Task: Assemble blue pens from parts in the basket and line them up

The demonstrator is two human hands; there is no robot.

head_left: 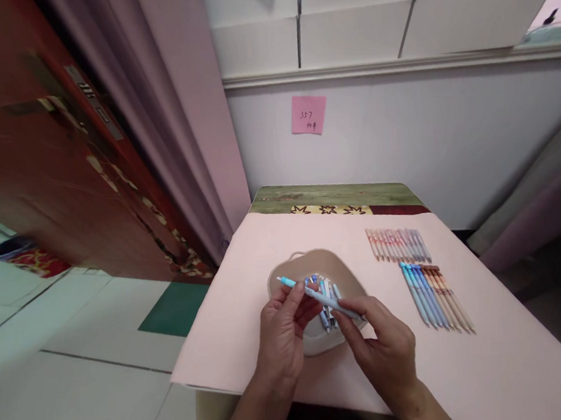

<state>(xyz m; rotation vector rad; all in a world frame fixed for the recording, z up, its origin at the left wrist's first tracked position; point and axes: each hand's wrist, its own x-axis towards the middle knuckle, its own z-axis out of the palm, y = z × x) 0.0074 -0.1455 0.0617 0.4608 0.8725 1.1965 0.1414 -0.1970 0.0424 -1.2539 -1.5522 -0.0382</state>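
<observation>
A light blue pen (pixel 326 299) is held slantwise between both hands, above a beige basin (pixel 339 264). My left hand (pixel 283 326) pinches it near its bright blue end, and my right hand (pixel 382 339) grips the other end. Several blue and white pens (pixel 326 319) lie inside the basin, partly hidden by the hands. To the right on the table is a row of pink and grey pens (pixel 398 246). Closer to me lies a second row, with blue pens (pixel 425 298) at its left and brown-topped pens (pixel 447 299) at its right.
A pink cover (pixel 231 315) lies over the table, whose green wood edge (pixel 379 191) shows at the back. Behind stands a white wall with a pink note (pixel 308 115). A purple curtain (pixel 165 115) and a red door (pixel 45 161) are at the left.
</observation>
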